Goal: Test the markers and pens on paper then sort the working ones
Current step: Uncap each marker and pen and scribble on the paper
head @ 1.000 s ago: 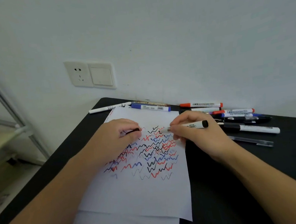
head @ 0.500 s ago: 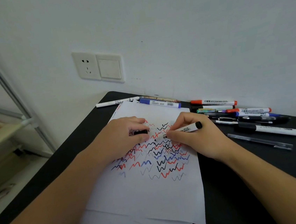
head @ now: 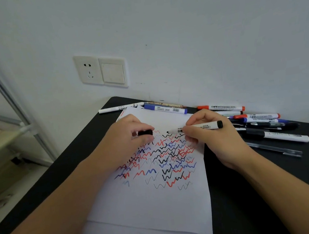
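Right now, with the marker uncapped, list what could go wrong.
1. The bare tip of the marker in the right hand points at the left hand, which holds the cap; recapping could ink the fingers.
2. The left hand rests on fresh scribbles on the paper and may smear them.
3. The loose pile of pens could get mixed with tested ones.

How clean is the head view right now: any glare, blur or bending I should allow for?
Head view: soft, even light, no glare on the paper; right hand, marker and scribbles sharp; wide-angle bending curves the left metal frame and table edge.
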